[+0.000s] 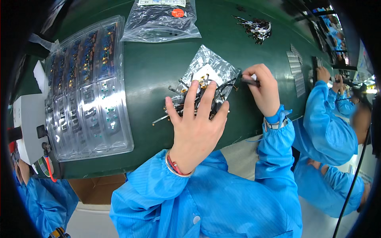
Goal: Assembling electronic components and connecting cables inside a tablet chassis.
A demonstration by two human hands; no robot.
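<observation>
Fingers spread and unclenched, the left hand (pixel 197 129) should press lightly on the black flex cables (pixel 219 94), while the right hand (pixel 265 90), fingers pinching a dark strip (pixel 251 81), best avoids snagging the clear plastic bag (pixel 203 56) beneath them.

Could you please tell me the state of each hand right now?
Left hand: open, spread over the pile of small cables.
Right hand: closed, pinching a small dark piece.

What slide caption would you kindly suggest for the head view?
Left hand spread over black cable-like parts on a clear plastic bag, right hand pinching a dark piece, at a green workbench.
</observation>
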